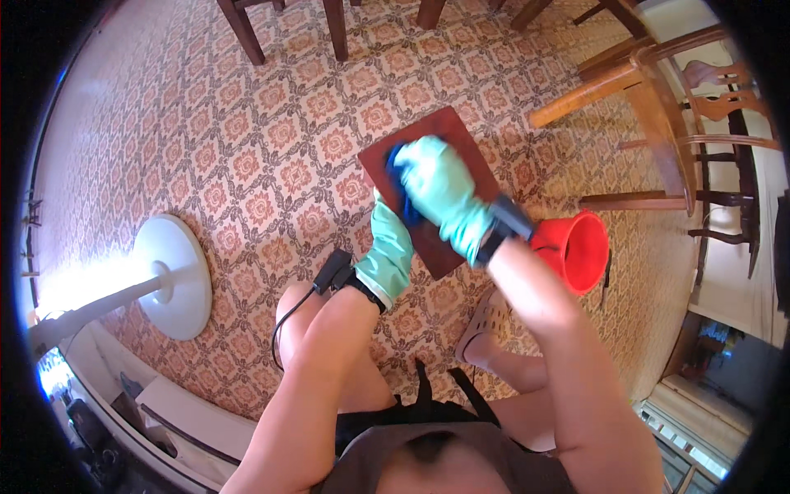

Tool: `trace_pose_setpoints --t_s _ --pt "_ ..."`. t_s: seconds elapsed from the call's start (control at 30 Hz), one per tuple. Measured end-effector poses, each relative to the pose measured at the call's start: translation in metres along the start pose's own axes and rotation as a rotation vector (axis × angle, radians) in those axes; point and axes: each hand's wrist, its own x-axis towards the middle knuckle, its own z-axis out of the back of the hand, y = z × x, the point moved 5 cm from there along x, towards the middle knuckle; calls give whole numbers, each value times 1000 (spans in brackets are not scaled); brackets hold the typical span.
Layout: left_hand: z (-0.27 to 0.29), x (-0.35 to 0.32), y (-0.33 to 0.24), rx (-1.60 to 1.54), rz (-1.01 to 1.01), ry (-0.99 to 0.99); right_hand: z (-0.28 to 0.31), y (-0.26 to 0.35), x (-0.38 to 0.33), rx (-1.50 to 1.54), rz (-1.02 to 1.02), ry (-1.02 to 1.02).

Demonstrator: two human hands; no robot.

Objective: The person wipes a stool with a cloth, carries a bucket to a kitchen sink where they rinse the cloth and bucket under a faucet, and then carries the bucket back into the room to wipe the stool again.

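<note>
Your right hand (440,185), in a mint-green rubber glove, is clenched on a dark blue cloth (405,185) and presses it flat against the face of a reddish-brown wooden board (461,136). Your left hand (387,243), gloved the same, grips the board's lower left edge and holds it above the patterned carpet (271,132). A red bucket (580,247) stands on the carpet just beside your right forearm. A white lamp base (177,276) sits well apart to your left, and wooden chairs (658,107) stand to your right.
</note>
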Motion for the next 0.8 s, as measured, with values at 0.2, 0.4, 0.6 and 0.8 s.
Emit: trace_pose_setpoints --t_s 0.2,0.4,0.6,0.8 --pt "4 3 -8 87 -146 8 -19 -5 22 -64 -233 -51" --pt "-29 -12 -20 91 -107 106 -3 -19 35 19 -129 48" --pt "-17 -24 -27 179 -163 -227 -40 36 30 64 -96 28" --pt "-13 -1 -24 334 -300 56 -26 -5 49 -37 -119 -15"
